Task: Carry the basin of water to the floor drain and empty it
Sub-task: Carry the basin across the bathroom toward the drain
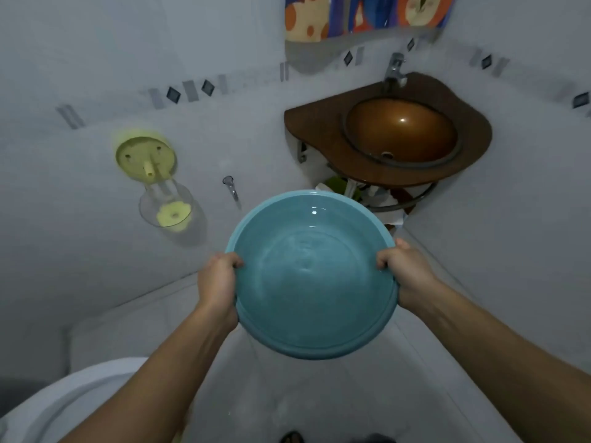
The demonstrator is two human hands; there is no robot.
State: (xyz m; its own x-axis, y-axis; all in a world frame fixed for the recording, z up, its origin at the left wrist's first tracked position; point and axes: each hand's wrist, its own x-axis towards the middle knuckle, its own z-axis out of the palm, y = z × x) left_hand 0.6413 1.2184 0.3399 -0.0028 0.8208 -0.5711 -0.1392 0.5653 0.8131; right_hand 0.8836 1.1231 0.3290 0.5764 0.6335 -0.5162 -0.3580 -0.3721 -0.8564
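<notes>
Gripping the round teal plastic basin [311, 276] by opposite sides of its rim, both bare hands are holding it up in the air, out in front of the person. The left hand [218, 284] is clamping the basin's left edge, fingers curling over the rim into the inside and the palm pressing against the outer wall. The right hand [406, 274] is doing the same on the right edge, fingers folding tightly over the lip. Water is lying in the basin, rippling faintly and catching a small glint near its far side. Nearer than the basin and to its lower left, the white rim of a toilet [68, 399] is showing, and pale floor tiles [287, 401] are spreading beneath the basin. Just beyond the basin's far-left edge, a small metal wall tap [231, 187] is sticking out of the tiled wall. Farther left of the basin, a yellow-green holder [146, 158] with a clear cup below it is hanging on the wall. Beyond the basin to its upper right, a brown corner washbasin [401, 131] with a chrome faucet [396, 69] is sitting, with a colourful cloth [367, 14] hanging above it.
</notes>
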